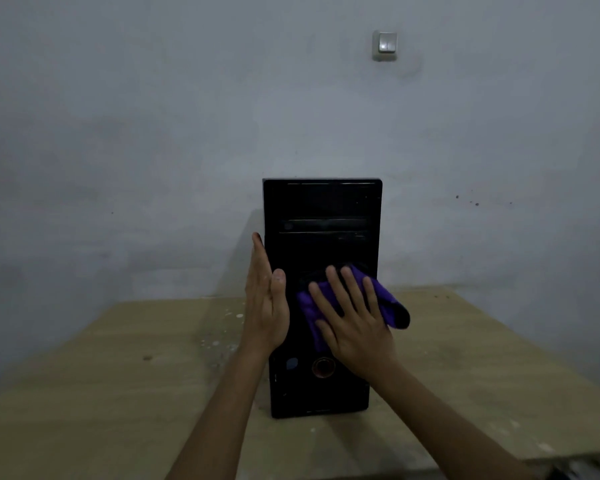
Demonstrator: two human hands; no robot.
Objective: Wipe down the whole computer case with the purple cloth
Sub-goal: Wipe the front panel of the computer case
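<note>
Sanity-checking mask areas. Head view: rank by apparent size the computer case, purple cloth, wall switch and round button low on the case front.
1. computer case, by far the largest
2. purple cloth, partly hidden under the right hand, so its visible area understates it
3. wall switch and round button: they look alike, and the switch is farther away, so unranked

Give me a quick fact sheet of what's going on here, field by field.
Setting: wooden table against a pale wall
Main object: black computer case, standing upright, front panel facing the camera
Cleaning tool: purple cloth, spread on the front panel around mid-height
Right hand: fingers straight, pressing the cloth flat to the case
Left hand: open, resting along the case's left edge, apparently bracing it
On the wall: light switch, upper right
</note>
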